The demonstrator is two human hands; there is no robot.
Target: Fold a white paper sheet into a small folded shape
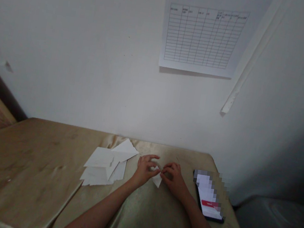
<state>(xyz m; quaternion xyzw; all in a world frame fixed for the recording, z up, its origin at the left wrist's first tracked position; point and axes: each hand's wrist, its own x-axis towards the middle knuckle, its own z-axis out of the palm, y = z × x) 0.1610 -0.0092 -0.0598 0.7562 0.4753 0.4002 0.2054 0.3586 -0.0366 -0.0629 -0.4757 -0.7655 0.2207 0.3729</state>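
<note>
A small folded piece of white paper [157, 180] is held between my two hands, just above the cloth-covered table. My left hand [146, 168] pinches its upper left side between thumb and a finger, with the index finger arched above. From the other side, my right hand [173, 175] grips the paper's upper right edge with thumb and fingertips. The fingertips of both hands nearly meet at the top of the paper, and its lower point hangs free. Left of my left hand lies a loose pile of white paper sheets [101, 158], overlapping at different angles.
A phone [208, 196] with its screen lit lies near the table's right edge. Shiny beige cloth [32, 164] covers the table, which meets a white wall. A printed table sheet [203, 36] hangs on the wall. A dark rounded object [275, 224] stands right of the table.
</note>
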